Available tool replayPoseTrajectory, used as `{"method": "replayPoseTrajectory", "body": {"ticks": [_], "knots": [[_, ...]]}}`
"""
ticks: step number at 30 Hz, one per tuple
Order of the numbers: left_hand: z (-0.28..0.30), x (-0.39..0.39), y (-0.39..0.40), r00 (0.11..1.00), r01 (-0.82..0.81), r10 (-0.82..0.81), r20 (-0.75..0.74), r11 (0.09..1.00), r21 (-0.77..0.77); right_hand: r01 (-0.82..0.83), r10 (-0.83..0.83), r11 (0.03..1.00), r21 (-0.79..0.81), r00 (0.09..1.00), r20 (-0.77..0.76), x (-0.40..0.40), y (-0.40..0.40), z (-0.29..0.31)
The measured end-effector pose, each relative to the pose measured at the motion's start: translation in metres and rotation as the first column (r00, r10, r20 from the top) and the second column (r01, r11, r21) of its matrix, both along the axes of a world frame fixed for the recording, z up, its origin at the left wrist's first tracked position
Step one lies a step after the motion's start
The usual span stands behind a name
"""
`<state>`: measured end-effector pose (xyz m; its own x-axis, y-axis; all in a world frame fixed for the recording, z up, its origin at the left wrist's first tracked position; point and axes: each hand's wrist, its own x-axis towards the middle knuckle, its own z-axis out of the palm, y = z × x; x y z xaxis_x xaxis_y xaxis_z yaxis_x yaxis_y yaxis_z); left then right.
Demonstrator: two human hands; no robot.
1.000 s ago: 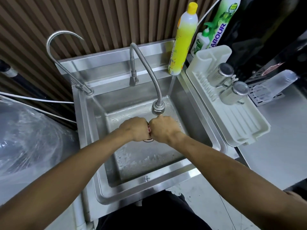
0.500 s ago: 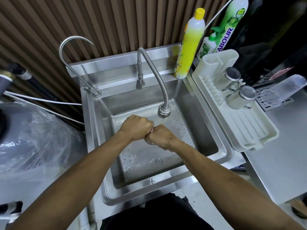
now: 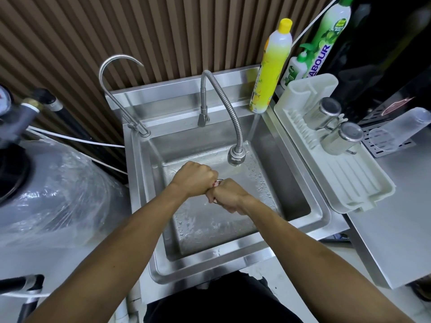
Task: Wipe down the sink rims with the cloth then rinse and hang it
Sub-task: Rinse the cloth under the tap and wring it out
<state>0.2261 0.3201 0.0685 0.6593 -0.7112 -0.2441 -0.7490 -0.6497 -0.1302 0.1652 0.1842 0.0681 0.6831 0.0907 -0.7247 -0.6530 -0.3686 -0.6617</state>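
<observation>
Over the middle of the steel sink (image 3: 242, 264), my left hand (image 3: 194, 179) and my right hand (image 3: 227, 195) are fisted against each other. Both grip the cloth (image 3: 215, 183), of which only a small pink sliver shows between the knuckles; the rest is hidden inside the fists. The flexible faucet head (image 3: 236, 156) hangs just above and to the right of my hands. No water stream is visible. Drops and a wet film lie on the basin floor.
A curved thin tap (image 3: 112, 66) stands at the sink's back left. A yellow soap bottle (image 3: 270, 68) and green bottles (image 3: 326, 38) stand at the back right. A white drying rack (image 3: 363, 183) with two steel cups (image 3: 342, 138) lies right of the sink. A plastic-wrapped tank (image 3: 58, 187) stands left.
My fists have stayed pressed together on the cloth, with the right fist turned lower and nearer to me. The faucet head now sits farther from my hands as the view shifted.
</observation>
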Motion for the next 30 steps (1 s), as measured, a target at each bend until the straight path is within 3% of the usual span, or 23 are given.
{"method": "replayPoseTrajectory", "body": {"ticks": [3,5,8,10,12,15,18,20,24,27,30], "knots": [[0.004,0.001,0.005,0.951,-0.242,0.211,-0.224,0.963,-0.12,-0.056,0.083,0.988,-0.146,0.979,0.186,0.003,-0.005,0.003],[0.009,0.005,0.017,0.874,-0.368,0.261,-0.41,0.906,-0.208,-0.056,0.078,0.994,-0.099,0.97,0.228,0.0,-0.013,0.005],[0.02,0.006,0.043,0.71,-0.527,0.225,-0.667,0.799,-0.291,0.054,-0.091,0.967,0.249,0.986,0.139,-0.012,-0.023,0.016],[0.028,0.0,0.054,0.548,-0.644,0.131,-0.826,0.696,-0.317,0.225,-0.272,0.806,0.547,0.962,0.006,-0.017,-0.023,0.023],[0.032,-0.007,0.061,0.432,-0.73,0.059,-0.9,0.61,-0.31,0.323,-0.427,0.671,0.667,0.904,-0.009,-0.02,-0.017,0.028],[0.039,-0.013,0.069,0.353,-0.787,0.036,-0.935,0.551,-0.276,0.382,-0.572,0.599,0.704,0.819,0.043,-0.025,-0.004,0.033],[0.042,-0.018,0.075,0.12,-0.889,-0.076,-0.99,0.435,-0.142,0.429,-0.678,0.49,0.759,0.735,0.022,-0.029,0.006,0.042],[0.041,-0.02,0.079,0.043,-0.921,-0.158,-0.986,0.376,-0.101,0.421,-0.677,0.473,0.774,0.736,0.013,-0.031,0.011,0.049],[0.043,-0.029,0.085,-0.007,-0.932,-0.235,-0.972,0.354,-0.079,0.395,-0.512,0.622,0.677,0.859,-0.031,-0.041,0.025,0.054],[0.049,-0.038,0.087,0.119,-0.906,-0.112,-0.987,0.394,-0.154,0.364,-0.496,0.693,0.622,0.867,0.045,-0.045,0.035,0.051],[0.049,-0.042,0.092,0.196,-0.917,-0.053,-0.979,0.343,-0.202,0.4,-0.543,0.721,0.566,0.833,0.102,-0.047,0.043,0.052]]}}
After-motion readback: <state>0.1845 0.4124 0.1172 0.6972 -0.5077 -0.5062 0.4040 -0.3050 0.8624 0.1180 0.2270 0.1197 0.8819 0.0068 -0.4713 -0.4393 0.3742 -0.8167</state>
